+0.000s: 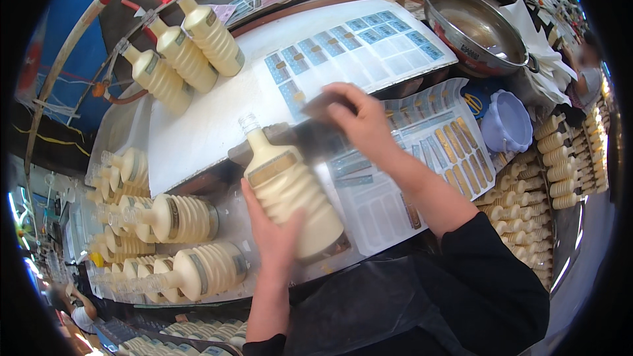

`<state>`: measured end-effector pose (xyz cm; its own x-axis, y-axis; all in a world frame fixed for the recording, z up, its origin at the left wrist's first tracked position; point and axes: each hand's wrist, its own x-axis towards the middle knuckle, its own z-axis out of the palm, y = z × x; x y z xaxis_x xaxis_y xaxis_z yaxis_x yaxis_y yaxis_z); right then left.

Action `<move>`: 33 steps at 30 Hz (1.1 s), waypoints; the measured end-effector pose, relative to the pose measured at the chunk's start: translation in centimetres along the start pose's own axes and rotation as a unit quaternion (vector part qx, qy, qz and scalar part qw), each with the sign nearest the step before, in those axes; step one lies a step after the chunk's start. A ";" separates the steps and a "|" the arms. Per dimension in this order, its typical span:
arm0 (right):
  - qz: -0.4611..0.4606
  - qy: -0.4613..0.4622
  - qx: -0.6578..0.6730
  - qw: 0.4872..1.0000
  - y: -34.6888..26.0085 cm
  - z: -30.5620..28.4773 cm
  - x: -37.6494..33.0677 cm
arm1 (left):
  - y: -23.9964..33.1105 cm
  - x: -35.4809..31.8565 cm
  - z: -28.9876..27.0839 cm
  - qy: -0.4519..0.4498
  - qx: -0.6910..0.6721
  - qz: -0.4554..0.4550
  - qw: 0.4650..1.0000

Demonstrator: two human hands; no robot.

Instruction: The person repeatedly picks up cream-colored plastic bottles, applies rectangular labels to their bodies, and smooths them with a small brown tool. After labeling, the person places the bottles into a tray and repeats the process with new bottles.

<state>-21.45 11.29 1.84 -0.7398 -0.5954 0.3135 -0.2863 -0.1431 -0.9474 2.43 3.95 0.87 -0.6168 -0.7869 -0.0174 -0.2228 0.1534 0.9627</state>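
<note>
A cream ribbed bottle (pixel 297 198) with a clear glass neck leans in front of me, a gold-brown label band round its shoulder. My left hand (pixel 271 234) is wrapped round the bottle's lower left side. To the bottle's upper right, my right hand (pixel 356 115) pinches a small dark flat piece (pixel 322 107); motion blur hides what it is. Below that hand lies a white sheet (pixel 379 221) with gold and blue labels. Beyond it, a sheet of blue labels (pixel 349 53) rests on the white board (pixel 198 135).
Three cream bottles (pixel 211 36) stand at the board's far left. More bottles (pixel 198 270) lie stacked on the left. A wide metal pan (pixel 478 23) sits at the far right, above a lavender bucket (pixel 506 122). Racked bottles (pixel 521 224) fill the right side.
</note>
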 end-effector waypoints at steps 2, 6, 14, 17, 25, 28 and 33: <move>-0.004 -0.013 -0.132 0.991 0.8 -0.9 0.8 | 0.3 0.0 0.1 -0.005 -0.012 -0.007 1.000; -0.121 -0.107 -0.332 0.929 -0.5 0.8 0.9 | 1.3 -0.1 0.0 -0.006 -0.003 -0.023 1.000; -0.289 -0.165 -0.541 0.772 1.7 1.2 1.1 | -1.4 -1.7 -0.1 0.035 -0.068 -0.024 0.997; -0.349 -0.149 -0.549 0.744 2.5 -0.7 1.5 | -2.8 -3.3 -0.5 0.044 -0.007 0.010 0.999; -0.231 -0.173 -0.600 0.746 1.3 3.0 1.5 | -3.5 -4.7 -0.3 0.050 0.046 0.060 0.996; -0.306 -0.134 -0.580 0.743 2.2 2.2 1.5 | -4.1 -4.9 -0.3 0.043 0.030 0.052 0.997; -0.349 -0.180 -0.552 0.735 1.7 -0.8 2.3 | -4.6 -5.8 -0.6 0.038 0.028 0.042 0.998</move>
<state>-24.12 10.36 1.00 -0.0252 -0.8807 0.4731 -0.9869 0.0974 0.1287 7.48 7.46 -3.31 -0.5760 -0.8129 0.0862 -0.2162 0.2532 0.9429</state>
